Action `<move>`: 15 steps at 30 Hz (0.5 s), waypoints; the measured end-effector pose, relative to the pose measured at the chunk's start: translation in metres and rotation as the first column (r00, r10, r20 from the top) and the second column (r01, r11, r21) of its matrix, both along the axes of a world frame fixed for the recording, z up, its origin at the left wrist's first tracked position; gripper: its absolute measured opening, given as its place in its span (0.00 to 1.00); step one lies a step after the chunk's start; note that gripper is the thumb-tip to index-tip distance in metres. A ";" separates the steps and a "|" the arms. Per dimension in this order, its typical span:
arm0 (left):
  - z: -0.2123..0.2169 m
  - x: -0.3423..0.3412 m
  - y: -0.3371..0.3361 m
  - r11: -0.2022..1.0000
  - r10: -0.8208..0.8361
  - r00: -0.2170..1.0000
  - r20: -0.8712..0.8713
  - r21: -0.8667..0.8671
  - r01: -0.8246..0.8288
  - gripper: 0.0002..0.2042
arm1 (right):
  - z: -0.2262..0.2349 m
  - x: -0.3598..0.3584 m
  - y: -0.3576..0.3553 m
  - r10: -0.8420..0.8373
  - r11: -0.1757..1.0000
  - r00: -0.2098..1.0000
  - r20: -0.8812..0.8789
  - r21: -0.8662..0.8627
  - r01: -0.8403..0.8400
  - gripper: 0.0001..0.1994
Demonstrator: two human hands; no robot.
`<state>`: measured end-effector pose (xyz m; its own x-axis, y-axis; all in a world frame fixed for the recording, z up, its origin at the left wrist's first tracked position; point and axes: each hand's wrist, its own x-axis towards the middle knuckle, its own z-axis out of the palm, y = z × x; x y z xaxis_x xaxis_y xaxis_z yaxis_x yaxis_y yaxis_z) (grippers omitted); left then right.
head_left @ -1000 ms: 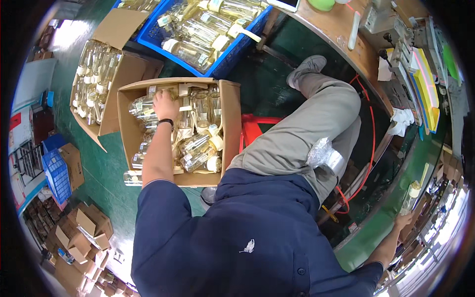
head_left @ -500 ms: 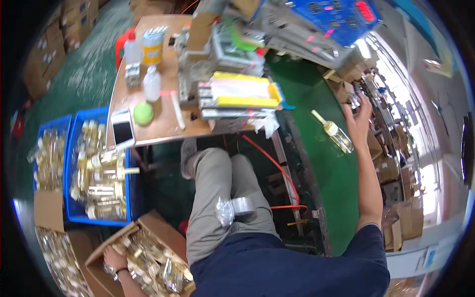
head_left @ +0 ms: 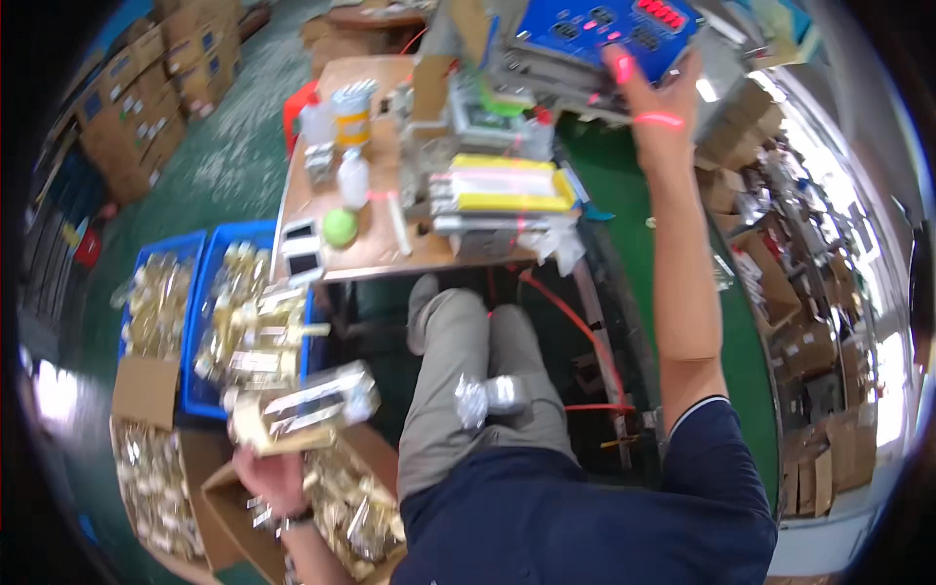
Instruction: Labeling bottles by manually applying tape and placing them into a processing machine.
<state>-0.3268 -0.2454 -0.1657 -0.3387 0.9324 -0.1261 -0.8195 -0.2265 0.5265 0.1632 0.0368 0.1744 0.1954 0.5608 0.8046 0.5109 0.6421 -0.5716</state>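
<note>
My left hand (head_left: pixel 271 480) grips a clear bottle (head_left: pixel 317 402) with a cream top, blurred by motion. It is held above an open cardboard box (head_left: pixel 375 458) with several similar bottles inside. At the upper right my right hand (head_left: pixel 665 109) is at the lower edge of a blue control panel (head_left: pixel 575 34) with red lit digits. Its fingers are spread with nothing between them, and red light falls across the hand. Whether a fingertip touches the panel I cannot tell. Behind my right forearm, a bottle (head_left: pixel 721 271) on the green belt (head_left: pixel 639 249) is mostly hidden.
Two blue crates (head_left: pixel 200 322) of bottles and another full carton (head_left: pixel 146 390) stand at the left. The wooden table (head_left: pixel 375 255) carries white bottles, a green ball (head_left: pixel 339 227) and yellow-edged trays (head_left: pixel 507 203). A silvery roll (head_left: pixel 506 393) rests on my lap. Cartons line the right side.
My left hand has risen out of the box with a bottle. My right hand has moved from the shelf side at the right up to the blue panel, and the clear item near it is gone.
</note>
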 end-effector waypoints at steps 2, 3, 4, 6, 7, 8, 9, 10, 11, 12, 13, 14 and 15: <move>0.028 0.033 0.023 0.994 -0.089 0.996 0.015 0.058 0.088 0.38 | -0.010 0.003 -0.012 0.008 1.000 0.999 -0.042 0.023 -0.007 0.46; 0.040 0.050 0.041 0.968 -0.198 0.980 0.004 0.160 0.195 0.39 | -0.015 0.006 -0.017 -0.086 0.993 0.995 -0.047 0.076 0.090 0.46; 0.051 0.066 0.060 0.933 -0.291 0.951 0.106 0.253 0.258 0.43 | -0.029 0.008 -0.030 -0.159 0.976 0.987 0.014 0.152 0.155 0.44; 0.072 0.101 0.093 0.790 -0.473 0.879 0.053 0.467 0.397 0.47 | -0.062 0.014 -0.064 -0.040 0.998 0.995 0.092 0.060 0.034 0.39; 0.083 0.116 0.098 0.790 -0.490 0.868 0.080 0.462 0.404 0.49 | -0.080 0.016 -0.081 0.138 0.987 0.972 0.188 -0.103 -0.120 0.41; 0.093 0.131 0.104 0.722 -0.525 0.851 0.011 0.535 0.438 0.49 | -0.097 0.018 -0.100 0.331 0.925 0.905 0.266 -0.279 -0.257 0.43; 0.101 0.143 0.111 0.678 -0.550 0.834 -0.045 0.559 0.477 0.49 | -0.111 0.020 -0.119 0.483 0.837 0.829 0.283 -0.427 -0.343 0.46; 0.108 0.153 0.115 0.652 -0.570 0.820 -0.051 0.580 0.489 0.49 | -0.124 0.021 -0.136 0.620 0.670 0.770 0.151 -0.614 -0.418 0.48; 0.113 0.163 0.119 0.642 -0.614 0.787 -0.059 0.544 0.541 0.49 | -0.138 0.019 -0.153 0.673 0.354 0.672 -0.309 -0.663 -0.659 0.49; 0.117 0.171 0.123 0.628 -0.656 0.752 -0.067 0.504 0.592 0.49 | -0.145 0.020 -0.165 0.692 0.296 0.637 -0.341 -0.670 -0.680 0.49; 0.121 0.179 0.125 0.613 -0.695 0.715 -0.072 0.461 0.642 0.50 | -0.147 0.024 -0.174 0.633 0.354 0.716 -0.295 -0.712 -0.607 0.48; 0.123 0.184 0.126 0.599 -0.732 0.675 -0.095 0.384 0.703 0.50 | -0.148 0.028 -0.181 0.583 0.429 0.784 -0.214 -0.738 -0.520 0.46; 0.125 0.188 0.128 0.584 -0.742 0.665 -0.087 0.402 0.705 0.50 | -0.147 0.034 -0.183 0.555 0.410 0.789 -0.263 -0.739 -0.534 0.46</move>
<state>-0.1388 -0.1179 -0.0403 0.4631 0.8377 0.2894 -0.8347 0.3024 0.4603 0.1974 -0.1465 0.0272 -0.3884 0.9209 0.0330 0.2329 0.1327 -0.9634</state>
